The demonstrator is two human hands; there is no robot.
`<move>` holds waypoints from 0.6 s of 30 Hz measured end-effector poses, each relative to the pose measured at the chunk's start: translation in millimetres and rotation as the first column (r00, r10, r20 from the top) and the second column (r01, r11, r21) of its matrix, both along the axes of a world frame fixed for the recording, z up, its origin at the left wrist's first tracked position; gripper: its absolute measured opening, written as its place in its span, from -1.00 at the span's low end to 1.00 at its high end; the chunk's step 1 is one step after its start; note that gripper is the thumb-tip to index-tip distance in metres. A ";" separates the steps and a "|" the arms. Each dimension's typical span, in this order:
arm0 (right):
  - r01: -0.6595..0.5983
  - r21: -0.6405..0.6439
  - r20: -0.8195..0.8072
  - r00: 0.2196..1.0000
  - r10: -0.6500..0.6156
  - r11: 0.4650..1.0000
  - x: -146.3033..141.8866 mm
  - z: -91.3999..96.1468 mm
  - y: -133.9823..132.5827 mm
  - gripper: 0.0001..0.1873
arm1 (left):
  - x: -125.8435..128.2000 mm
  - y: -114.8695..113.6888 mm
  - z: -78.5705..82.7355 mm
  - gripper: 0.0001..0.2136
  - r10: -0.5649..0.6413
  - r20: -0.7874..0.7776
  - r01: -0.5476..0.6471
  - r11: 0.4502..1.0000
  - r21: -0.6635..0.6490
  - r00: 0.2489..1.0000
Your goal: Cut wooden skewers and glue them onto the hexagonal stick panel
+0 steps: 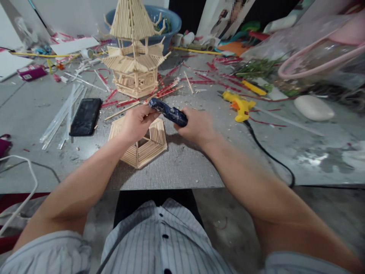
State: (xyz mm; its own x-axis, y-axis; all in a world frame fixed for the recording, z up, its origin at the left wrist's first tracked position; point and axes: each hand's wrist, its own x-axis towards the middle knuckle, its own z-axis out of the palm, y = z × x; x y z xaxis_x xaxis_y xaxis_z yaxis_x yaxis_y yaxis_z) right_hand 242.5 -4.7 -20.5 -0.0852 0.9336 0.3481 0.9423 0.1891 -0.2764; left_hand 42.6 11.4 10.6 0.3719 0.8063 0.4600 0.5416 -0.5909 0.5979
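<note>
My right hand grips the rear of a dark blue glue gun held level above the table. My left hand pinches something thin at the gun's front tip; what it is I cannot make out. Both hands hover over a hexagonal frame of wooden sticks lying flat on the grey table. Behind it stands a tall tiered pagoda model made of sticks.
A black phone and clear glue sticks lie to the left. A yellow glue gun with a black cord lies to the right. A blue basin, red scraps, a white oval object and plastic bags crowd the back.
</note>
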 end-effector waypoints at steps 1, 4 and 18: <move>0.004 -0.002 -0.002 1.000 -0.004 1.000 1.6 0.3 1.2 -0.65 | 0.0 0.0 0.1 -0.82 0.003 -0.008 -0.003 1.000 -0.005 1.000; 0.005 0.010 -0.013 1.000 -0.005 1.000 8.2 2.2 5.7 -0.54 | 0.1 0.1 -0.1 -0.83 0.006 -0.012 -0.006 1.000 -0.012 1.000; -0.138 -0.007 0.025 0.990 0.138 0.990 4.5 7.3 3.6 -0.41 | -2.2 7.9 -10.4 -0.89 0.038 0.054 -0.043 0.995 0.094 0.998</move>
